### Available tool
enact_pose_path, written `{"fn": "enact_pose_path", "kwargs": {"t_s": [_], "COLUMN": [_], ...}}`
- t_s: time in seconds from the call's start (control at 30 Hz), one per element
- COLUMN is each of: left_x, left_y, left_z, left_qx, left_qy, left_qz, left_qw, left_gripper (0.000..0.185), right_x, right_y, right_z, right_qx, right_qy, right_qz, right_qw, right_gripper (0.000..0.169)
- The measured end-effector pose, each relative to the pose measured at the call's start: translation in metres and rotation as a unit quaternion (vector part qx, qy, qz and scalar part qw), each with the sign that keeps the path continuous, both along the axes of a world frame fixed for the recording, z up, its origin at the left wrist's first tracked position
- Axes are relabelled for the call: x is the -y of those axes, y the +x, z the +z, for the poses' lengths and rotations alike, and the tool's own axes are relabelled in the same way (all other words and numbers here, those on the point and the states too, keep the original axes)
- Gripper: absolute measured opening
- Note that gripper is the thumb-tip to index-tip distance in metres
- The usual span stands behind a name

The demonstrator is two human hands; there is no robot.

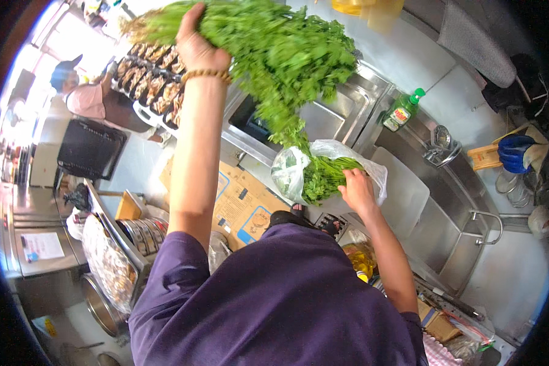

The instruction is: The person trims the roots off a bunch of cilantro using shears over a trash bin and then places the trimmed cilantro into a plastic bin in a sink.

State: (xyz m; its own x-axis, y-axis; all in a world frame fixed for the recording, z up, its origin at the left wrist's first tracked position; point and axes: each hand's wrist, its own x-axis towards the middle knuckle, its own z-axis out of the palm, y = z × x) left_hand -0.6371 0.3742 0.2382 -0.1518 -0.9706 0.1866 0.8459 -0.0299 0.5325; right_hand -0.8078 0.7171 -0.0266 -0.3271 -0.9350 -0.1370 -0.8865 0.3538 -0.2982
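Observation:
A large bunch of leafy green herbs with pale root ends is gripped in my left hand, raised at the top of the view. Its leaves are blurred and hang down to a clear plastic bag. More green herbs with thin stems lie in the mouth of that bag. My right hand is on these stems at the bag's right side, fingers curled over them; part of the grip is hidden. A beaded bracelet is around my left wrist.
A steel sink with a faucet and a white cutting board lie at the right. Beyond the bag is a steel counter basin, with a green soap bottle beside it. Flattened cardboard covers the floor. A person stands by black food trays.

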Motion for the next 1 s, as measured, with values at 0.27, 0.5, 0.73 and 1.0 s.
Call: {"fn": "enact_pose_path", "kwargs": {"t_s": [0.27,0.5,0.73,1.0], "left_x": [0.005,0.000,-0.008,0.021], "left_y": [-0.008,0.011,0.036,0.071], "left_z": [-0.002,-0.009,-0.008,-0.020], "left_qx": [0.047,0.027,0.040,0.019], "left_qy": [0.028,-0.071,0.017,0.058], "left_qz": [0.079,0.208,0.087,0.142], "left_qw": [0.995,0.975,0.995,0.988], "left_gripper": [0.027,0.027,0.016,0.026], "right_x": [-0.018,0.021,0.069,0.023], "right_y": [0.004,0.019,0.005,0.004], "right_z": [0.039,0.011,-0.041,-0.012], "right_qx": [0.044,0.090,0.010,-0.087], "right_qy": [-0.114,-0.098,0.059,-0.088], "right_qz": [-0.004,-0.001,0.068,0.167], "right_qw": [0.992,0.991,0.996,0.978], "right_gripper": [0.043,0.042,0.025,0.010]}}
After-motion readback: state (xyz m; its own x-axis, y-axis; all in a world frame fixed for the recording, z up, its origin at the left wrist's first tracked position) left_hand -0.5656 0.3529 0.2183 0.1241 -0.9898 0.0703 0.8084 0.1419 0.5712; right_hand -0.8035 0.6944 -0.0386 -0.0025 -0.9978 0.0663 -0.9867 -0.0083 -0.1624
